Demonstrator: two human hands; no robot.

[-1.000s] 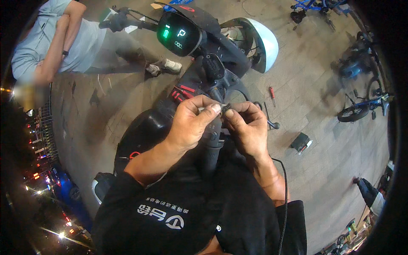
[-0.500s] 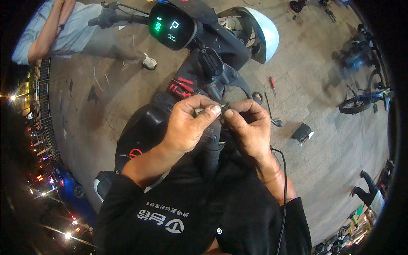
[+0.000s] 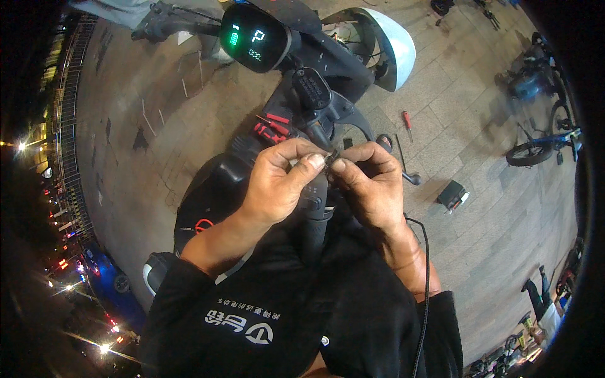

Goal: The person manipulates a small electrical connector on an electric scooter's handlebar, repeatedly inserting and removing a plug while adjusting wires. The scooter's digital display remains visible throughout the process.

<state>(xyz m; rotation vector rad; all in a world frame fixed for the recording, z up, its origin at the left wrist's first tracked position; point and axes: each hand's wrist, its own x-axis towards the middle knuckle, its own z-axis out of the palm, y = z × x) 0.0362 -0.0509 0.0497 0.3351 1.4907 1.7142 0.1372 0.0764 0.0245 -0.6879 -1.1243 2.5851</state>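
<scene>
Over the scooter's handlebar, my left hand (image 3: 280, 179) and my right hand (image 3: 373, 183) meet with thumbs and forefingers pinched. Between the fingertips is a small dark part (image 3: 329, 160), mostly covered, its kind too small to tell. Just below them is the black handlebar grip (image 3: 314, 230). Beyond stand a black lidded reservoir (image 3: 312, 88) with a lever and a lit display (image 3: 255, 39). Red-handled tools (image 3: 272, 128) lie on the scooter's body left of the handlebar. An orange-red loop-handled tool (image 3: 205, 225) rests beside my left forearm.
A light-blue front shell (image 3: 394, 50) stands opened with wiring inside. On the paving to the right lie a red screwdriver (image 3: 407, 124), a bar with a bent end (image 3: 411, 179) and a dark box (image 3: 452, 195). A black cable (image 3: 425, 264) hangs by my right arm. Bikes (image 3: 532, 151) stand farther right.
The person at the upper left has moved mostly out of the picture. The view has shifted slightly. Both my hands keep their pinch, with only small finger movement.
</scene>
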